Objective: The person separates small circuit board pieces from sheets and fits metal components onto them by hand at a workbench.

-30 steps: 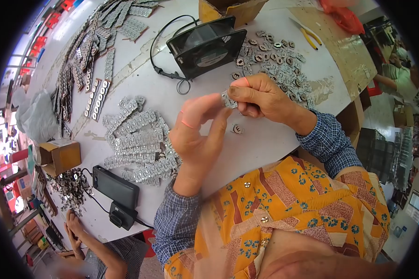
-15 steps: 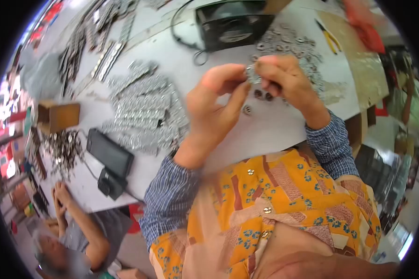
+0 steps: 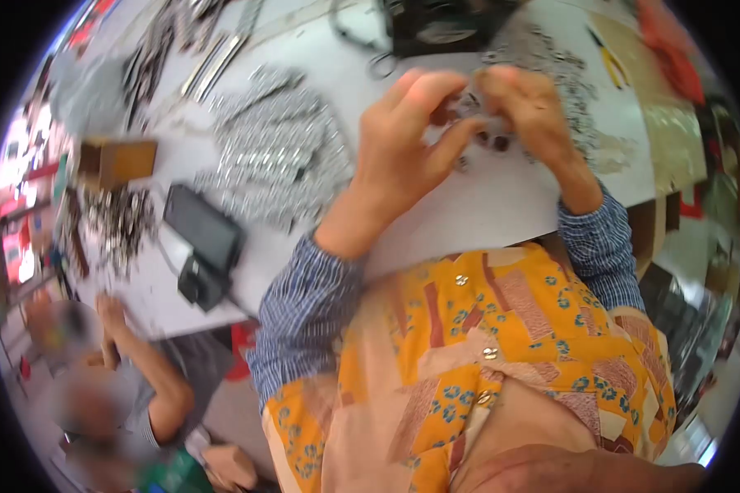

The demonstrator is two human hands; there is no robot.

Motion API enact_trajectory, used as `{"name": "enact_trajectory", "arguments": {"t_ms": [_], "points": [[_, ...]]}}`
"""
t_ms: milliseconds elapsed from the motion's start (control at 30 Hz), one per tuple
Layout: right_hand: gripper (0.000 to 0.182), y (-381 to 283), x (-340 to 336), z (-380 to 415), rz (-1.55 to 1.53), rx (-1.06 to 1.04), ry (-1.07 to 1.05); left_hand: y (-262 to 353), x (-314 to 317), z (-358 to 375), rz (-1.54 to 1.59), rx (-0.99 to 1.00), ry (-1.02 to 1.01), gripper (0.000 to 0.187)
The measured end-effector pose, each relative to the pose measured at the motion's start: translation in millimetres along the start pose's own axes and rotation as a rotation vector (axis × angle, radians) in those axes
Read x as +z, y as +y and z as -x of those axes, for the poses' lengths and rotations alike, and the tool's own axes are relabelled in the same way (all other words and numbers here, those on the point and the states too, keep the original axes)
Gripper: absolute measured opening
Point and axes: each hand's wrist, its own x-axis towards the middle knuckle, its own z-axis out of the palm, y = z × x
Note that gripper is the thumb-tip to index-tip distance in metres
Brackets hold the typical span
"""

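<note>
My left hand (image 3: 407,135) is over the table, its thumb and forefinger spread apart, with a small silvery metal part (image 3: 469,103) near their tips. Beside it, my right hand (image 3: 528,111) has its fingers bent together at the same spot; motion blur hides what they pinch. Whether either hand touches the silvery part is unclear. Just below the fingertips, dark round pieces (image 3: 499,142) lie on the white table (image 3: 436,218). Many small metal rings (image 3: 580,90) are scattered beyond my right hand.
Rows of silvery parts (image 3: 275,152) lie left of my hands. Farther left are a phone-like device (image 3: 201,222), an open cardboard box (image 3: 117,163) and metal pieces (image 3: 119,222). Yellow-handled pliers (image 3: 612,66) and a black box (image 3: 444,25) lie beyond. Another person's arm (image 3: 152,361) is at lower left.
Both hands have shifted up and right in view. My left thumb and forefinger have spread wider. The table items have moved slightly up and right in view.
</note>
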Motion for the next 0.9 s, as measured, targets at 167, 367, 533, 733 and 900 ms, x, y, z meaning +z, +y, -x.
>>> {"name": "enact_trajectory", "arguments": {"t_ms": [167,367,533,733,900], "points": [[0.015,-5,18,3,0.412,-0.402,0.132,21,-55,-21,-0.073,0.047,0.142,0.031],[0.016,-17,64,24,0.513,-0.889,-0.186,52,-131,22,-0.425,-0.195,-0.418,0.03],[0.012,-1,60,19,0.736,-0.918,-0.175,46,-111,68,-0.525,-0.099,-0.44,0.026],[0.012,15,29,-1,1.117,-0.681,0.191,35,-84,69,-0.683,-0.039,-0.267,0.03],[0.016,3,19,-6,0.787,-0.767,0.233,26,-74,65,-0.767,0.122,-0.417,0.033]]}}
